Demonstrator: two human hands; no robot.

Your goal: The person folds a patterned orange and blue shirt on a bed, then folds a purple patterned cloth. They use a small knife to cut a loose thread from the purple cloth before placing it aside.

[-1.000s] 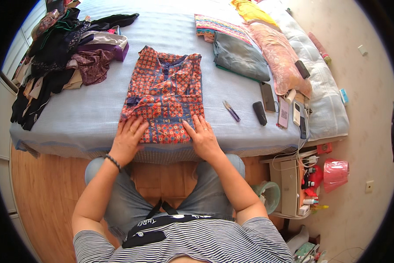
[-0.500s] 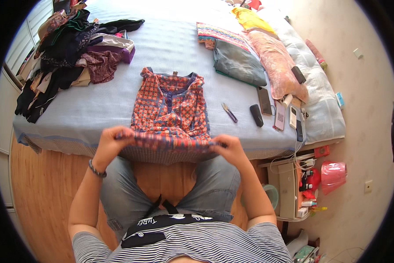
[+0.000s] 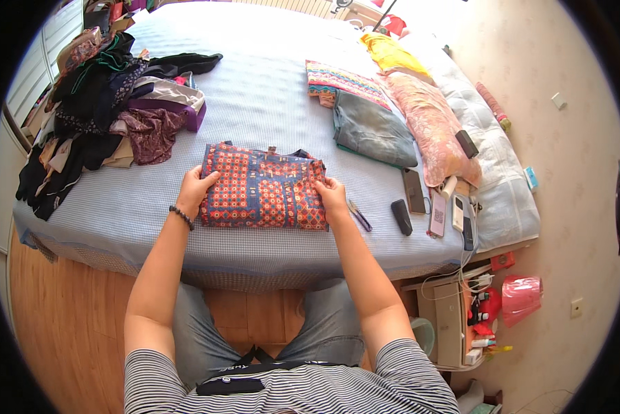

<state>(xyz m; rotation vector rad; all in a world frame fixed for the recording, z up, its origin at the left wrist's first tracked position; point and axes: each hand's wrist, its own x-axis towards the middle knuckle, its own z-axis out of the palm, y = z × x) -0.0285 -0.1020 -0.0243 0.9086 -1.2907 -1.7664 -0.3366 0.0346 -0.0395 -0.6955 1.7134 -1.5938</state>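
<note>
A red and blue patterned shirt (image 3: pixel 261 190) lies folded into a flat rectangle near the front edge of the bed. Part of its collar and a small tag show along the far side. At its left edge, my left hand (image 3: pixel 198 190) pinches the cloth, thumb on top and fingers partly hidden. My right hand (image 3: pixel 332 196) grips the right edge in the same way. Just beyond my right hand lies a small pair of thread snips (image 3: pixel 359 216) with dark handles.
A heap of dark clothes (image 3: pixel 92 103) covers the bed's left side. Folded jeans (image 3: pixel 372 127) and a striped cloth (image 3: pixel 337 79) lie far right, beside a pink pillow (image 3: pixel 424 121). Phones (image 3: pixel 437 214) and a black case (image 3: pixel 401 217) sit near the right edge, above a bedside drawer unit (image 3: pixel 441 324).
The shirt's lower half has been folded up over its front, away from me, so its buttoned placket is covered. Both hands moved forward with it, onto the bed. My view has tilted slightly.
</note>
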